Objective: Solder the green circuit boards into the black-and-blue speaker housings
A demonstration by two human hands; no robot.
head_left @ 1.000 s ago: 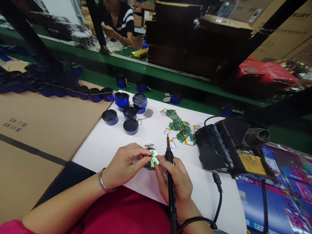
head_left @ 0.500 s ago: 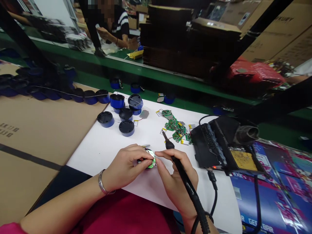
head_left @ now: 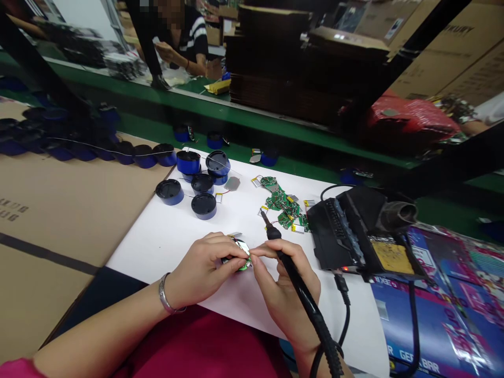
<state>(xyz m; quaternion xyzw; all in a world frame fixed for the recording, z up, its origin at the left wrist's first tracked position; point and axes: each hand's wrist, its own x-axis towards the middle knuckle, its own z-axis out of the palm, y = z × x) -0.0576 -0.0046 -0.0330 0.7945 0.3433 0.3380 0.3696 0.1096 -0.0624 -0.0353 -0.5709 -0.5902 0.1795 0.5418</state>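
Observation:
Between thumb and fingers, my left hand (head_left: pixel 210 262) grips a small green circuit board (head_left: pixel 244 266) above the white work surface (head_left: pixel 142 247). My right hand (head_left: pixel 287 278) has a soldering iron (head_left: pixel 285 262) lodged between its thumb and index finger, the tip pointing up and away from the board. Its thumb and index fingertips come together at the board's right edge; whether they pinch a wire there is too small to tell. Part of the board is hidden by my left fingers. Beyond my hands lies a pile of green circuit boards (head_left: pixel 281 202) with small batteries attached.
Several blue-black round cups (head_left: pixel 203 206) stand at the back left, with more in a row on cardboard (head_left: pixel 47 210). A soldering station (head_left: pixel 334 231) with a yellow sponge (head_left: pixel 391 257) is at right, its cable nearby. Across the bench sits a co-worker (head_left: pixel 185 42).
My right fingertips have closed in slightly on the board's edge. The view has shifted a little; both hands otherwise hold nearly the same pose.

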